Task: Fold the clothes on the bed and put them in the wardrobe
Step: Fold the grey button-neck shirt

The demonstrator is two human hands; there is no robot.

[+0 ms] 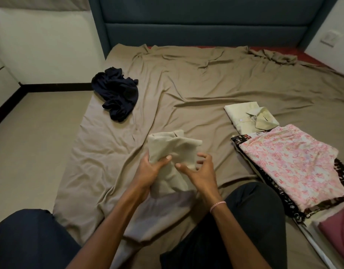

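A beige garment (175, 150) is bunched up above the bed, just in front of me. My left hand (150, 171) grips its left side, thumb on top of the cloth. My right hand (199, 169) is beside it with fingers spread and loosely curled, thumb touching the cloth's right edge. A crumpled dark navy garment (116, 94) lies unfolded at the bed's left side. To the right sits a pile of folded clothes: a pale green collared shirt (250, 117), a pink floral piece (291, 162) and a black patterned piece (277, 191) under it.
The bed is covered by a wrinkled tan sheet (206, 84), with a blue padded headboard (206, 26) at the far end. Floor (31, 142) lies to the left. A folded dusty pink cloth (338, 230) sits at the right edge. My knees in dark trousers rest on the bed.
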